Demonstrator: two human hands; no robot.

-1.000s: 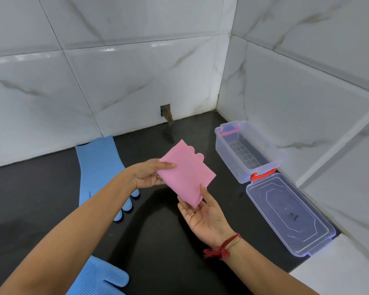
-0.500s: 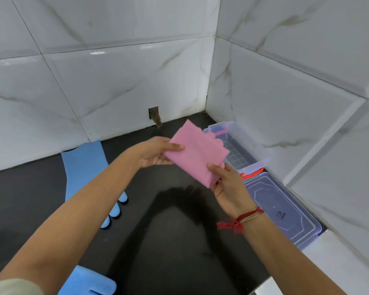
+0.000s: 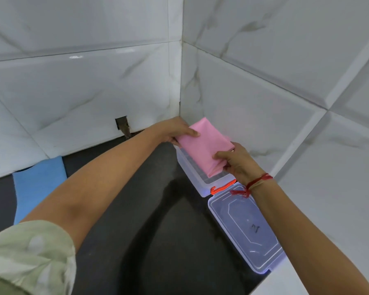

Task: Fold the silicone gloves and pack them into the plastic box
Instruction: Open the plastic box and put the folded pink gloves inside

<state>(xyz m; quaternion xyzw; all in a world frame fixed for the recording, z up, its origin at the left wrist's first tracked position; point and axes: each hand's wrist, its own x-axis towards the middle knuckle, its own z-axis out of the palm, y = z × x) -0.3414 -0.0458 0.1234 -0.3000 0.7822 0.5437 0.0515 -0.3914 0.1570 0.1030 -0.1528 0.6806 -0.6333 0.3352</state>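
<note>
Here the left hand (image 3: 175, 130) and the right hand (image 3: 235, 161) are both pinching a folded pink glove (image 3: 203, 146), holding it right of centre in the frame, just above the open plastic box (image 3: 192, 174). The packing step is underway, by the look of it. Next, lowering the bundle flat between the walls without letting the fold spring open. A blue glove (image 3: 38, 186) is lying at the left edge, seemingly unfolded.

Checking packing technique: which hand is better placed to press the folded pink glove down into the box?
Probably the right hand: it pinches the folded pink glove's near end directly above the open plastic box; the left hand grips the far end.
</note>
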